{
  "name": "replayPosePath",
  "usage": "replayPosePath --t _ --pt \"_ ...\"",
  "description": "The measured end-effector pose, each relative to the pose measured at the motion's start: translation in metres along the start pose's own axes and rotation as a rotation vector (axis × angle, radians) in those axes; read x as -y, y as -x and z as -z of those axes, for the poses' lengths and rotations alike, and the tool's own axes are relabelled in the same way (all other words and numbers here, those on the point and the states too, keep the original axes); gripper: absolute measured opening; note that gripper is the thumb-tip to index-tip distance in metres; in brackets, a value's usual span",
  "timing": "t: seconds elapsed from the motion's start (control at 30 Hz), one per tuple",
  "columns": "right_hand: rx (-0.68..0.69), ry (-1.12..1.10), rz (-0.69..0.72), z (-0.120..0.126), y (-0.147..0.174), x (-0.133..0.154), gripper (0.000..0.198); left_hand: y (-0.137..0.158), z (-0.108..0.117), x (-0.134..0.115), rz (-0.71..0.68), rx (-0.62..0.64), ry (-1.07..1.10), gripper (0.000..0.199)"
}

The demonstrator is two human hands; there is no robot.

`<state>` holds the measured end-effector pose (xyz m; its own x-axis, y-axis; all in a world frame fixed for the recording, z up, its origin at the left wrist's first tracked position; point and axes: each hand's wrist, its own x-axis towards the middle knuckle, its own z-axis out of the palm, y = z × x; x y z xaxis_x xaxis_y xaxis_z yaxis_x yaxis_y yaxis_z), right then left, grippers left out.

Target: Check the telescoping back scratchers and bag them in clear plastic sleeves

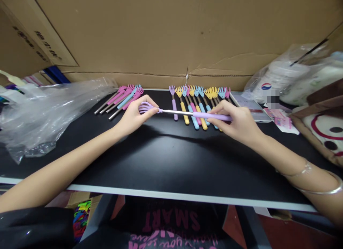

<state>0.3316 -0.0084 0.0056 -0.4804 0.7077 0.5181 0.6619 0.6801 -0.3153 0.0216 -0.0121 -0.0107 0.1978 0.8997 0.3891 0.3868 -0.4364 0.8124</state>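
A purple back scratcher (178, 113) with a metal shaft is held level above the black table. My left hand (138, 115) pinches it at the claw-shaped head, which the fingers partly cover. Around the purple handle at the other end, my right hand (235, 120) is closed. Behind it lies a row of assembled back scratchers (183, 107) in purple, yellow, blue and pink; my right hand hides some of their handles. Beyond my left hand, several more back scratchers (122, 98), pink and blue, lie slanted with bare metal shafts toward me.
Clear plastic bags (53, 113) are heaped on the left of the black table (171, 163). A phone-like flat device (252, 106), a bagged white tub (284, 77) and a brown cartoon-faced item (327, 131) sit right. A cardboard wall (160, 34) stands behind. Below is a box of colourful pieces (81, 216).
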Motion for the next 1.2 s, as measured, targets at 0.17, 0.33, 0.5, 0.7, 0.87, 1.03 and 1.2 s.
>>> replayPosePath --t 0.17,0.33,0.5,0.7,0.87,1.03,1.2 --pt "-0.085 0.203 0.059 -0.002 0.003 0.002 0.037 -0.002 0.0 -0.001 0.021 0.003 0.017 0.023" --pt "-0.082 0.242 0.048 -0.003 0.004 0.003 0.04 -0.001 -0.001 -0.007 0.004 -0.045 0.008 0.023" --pt "-0.028 0.196 0.034 -0.003 0.002 -0.001 0.038 0.002 -0.002 -0.005 -0.054 -0.063 -0.027 0.023" --pt "0.117 0.066 0.017 -0.002 -0.003 -0.001 0.035 0.006 -0.002 -0.006 -0.112 -0.089 -0.113 0.022" --pt "0.22 -0.025 -0.003 0.005 -0.007 0.001 0.039 0.008 -0.002 -0.007 -0.13 -0.104 -0.175 0.028" --pt "0.258 -0.084 -0.014 0.009 -0.009 0.002 0.041 0.009 -0.003 -0.005 -0.148 -0.089 -0.185 0.025" --pt "0.236 -0.051 -0.035 0.008 -0.009 0.003 0.036 0.008 -0.003 -0.007 -0.172 -0.096 -0.18 0.02"
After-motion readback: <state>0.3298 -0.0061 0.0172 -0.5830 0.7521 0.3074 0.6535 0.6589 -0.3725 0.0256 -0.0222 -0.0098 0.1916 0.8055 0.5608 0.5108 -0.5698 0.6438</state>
